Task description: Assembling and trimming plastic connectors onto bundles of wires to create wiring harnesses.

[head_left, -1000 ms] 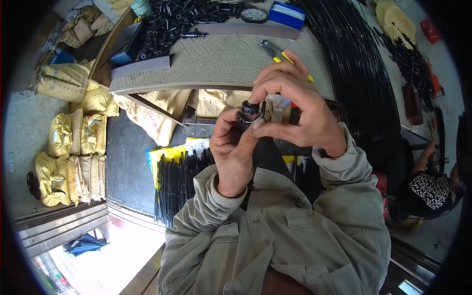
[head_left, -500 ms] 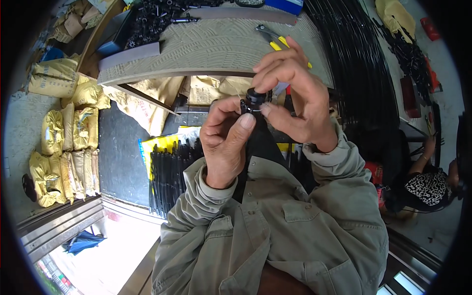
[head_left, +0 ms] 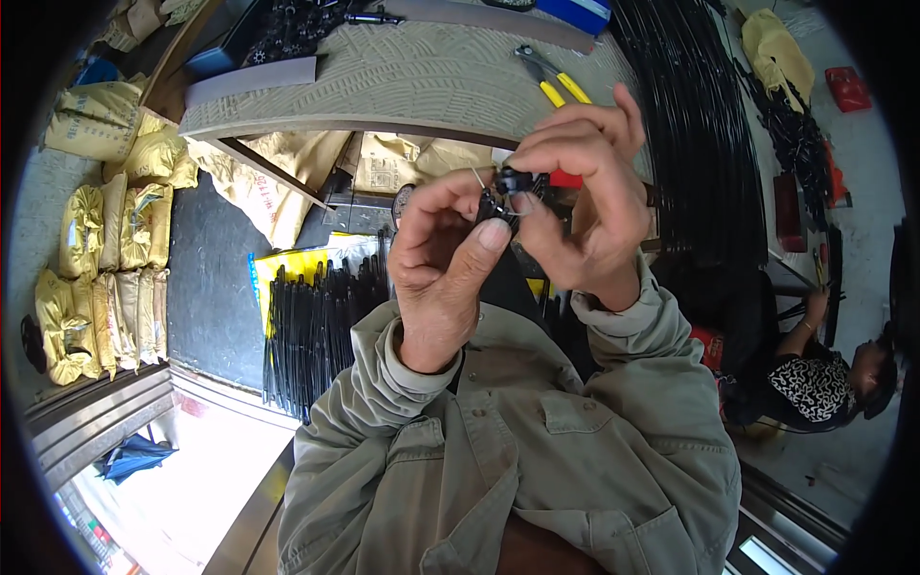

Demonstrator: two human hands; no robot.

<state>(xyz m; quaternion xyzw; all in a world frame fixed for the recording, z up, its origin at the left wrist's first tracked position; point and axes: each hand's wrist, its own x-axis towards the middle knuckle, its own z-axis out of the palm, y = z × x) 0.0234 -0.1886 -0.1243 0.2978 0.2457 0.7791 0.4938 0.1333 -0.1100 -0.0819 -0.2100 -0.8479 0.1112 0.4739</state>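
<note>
My left hand (head_left: 443,268) is closed in a pinch on a small black plastic part (head_left: 490,206), thumb in front. A thin, pale wire-like piece (head_left: 479,179) sticks up beside it. Thumb and forefinger of my right hand (head_left: 596,196) grip a rounded black plastic fitting (head_left: 517,180), while its other fingers are raised and spread. The two black pieces meet or overlap between my hands; whether they are joined I cannot tell. Pliers with yellow handles (head_left: 556,81) lie on the bench beyond my right hand.
The textured bench top (head_left: 422,91) runs across in front of me, with black parts (head_left: 287,43) heaped at its far left. Long black rods (head_left: 685,125) lie on the right. Below left stands a bundle of black rods (head_left: 311,331). Yellow sacks (head_left: 81,230) line the left wall. Another person (head_left: 815,383) sits at far right.
The black fitting in my right hand has tilted and shows another side. The thin wire-like piece stands out more clearly. My hands stay close together; the whole view has shifted slightly.
</note>
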